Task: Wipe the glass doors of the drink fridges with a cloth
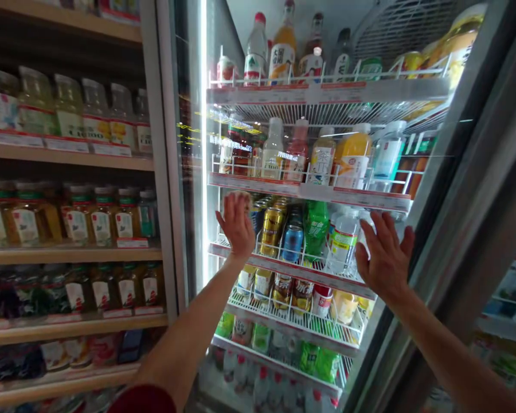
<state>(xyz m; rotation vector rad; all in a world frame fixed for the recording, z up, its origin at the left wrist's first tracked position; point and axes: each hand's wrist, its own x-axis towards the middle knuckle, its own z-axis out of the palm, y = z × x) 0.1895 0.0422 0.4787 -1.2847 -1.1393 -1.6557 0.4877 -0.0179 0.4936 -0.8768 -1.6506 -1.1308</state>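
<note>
My left hand is raised with stretched fingers and holds nothing. It appears in front of the left end of the fridge's middle shelf, left of a gold can. My right hand, fingers spread and nothing in it, is up near the shelf's right end, beside a clear bottle with a yellow-green label. Between the two hands stand a blue can and a green bottle. Reflections of lit signs lie over the upper fridge, as on glass. Whether either hand touches a surface I cannot tell.
Bottles such as an orange juice bottle line the wire-fronted shelves above; cans and cartons fill those below. Left of the fridge's metal frame, wooden shelves hold rows of jars and bottles. A dark door frame runs along the right.
</note>
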